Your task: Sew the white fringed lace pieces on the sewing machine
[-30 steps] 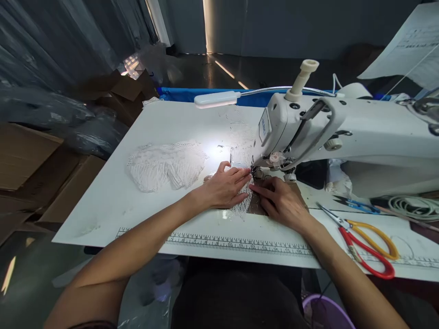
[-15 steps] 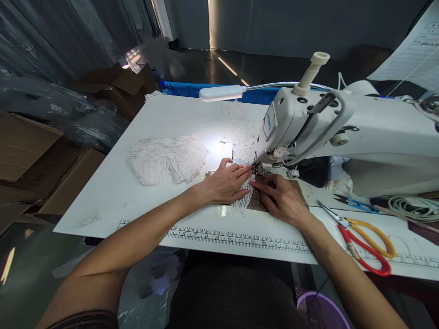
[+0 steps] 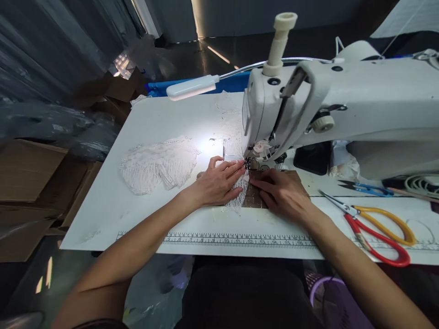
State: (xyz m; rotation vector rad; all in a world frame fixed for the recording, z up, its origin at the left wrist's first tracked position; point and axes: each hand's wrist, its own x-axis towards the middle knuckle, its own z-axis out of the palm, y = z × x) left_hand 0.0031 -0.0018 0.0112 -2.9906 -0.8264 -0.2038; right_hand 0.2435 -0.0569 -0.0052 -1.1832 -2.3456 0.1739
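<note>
Head view: both hands, left hand [image 3: 216, 185] and right hand [image 3: 283, 194], press flat, grip open, on lace strip [image 3: 240, 198].

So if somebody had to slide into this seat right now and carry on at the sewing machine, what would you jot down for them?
Left hand: flat, palm down on the white lace strip, fingertips close to the presser foot.
Right hand: flat on the brown piece beside the lace, fingers pointing at the foot.
Neither hand grips anything; both press the fabric to the table.
Lace runs under the sewing machine head and out behind it, so part seems already fed through; the front end is still unfed.
A pile of lace pieces lies to the left under the lamp. Red and yellow scissors lie to the right.
</note>
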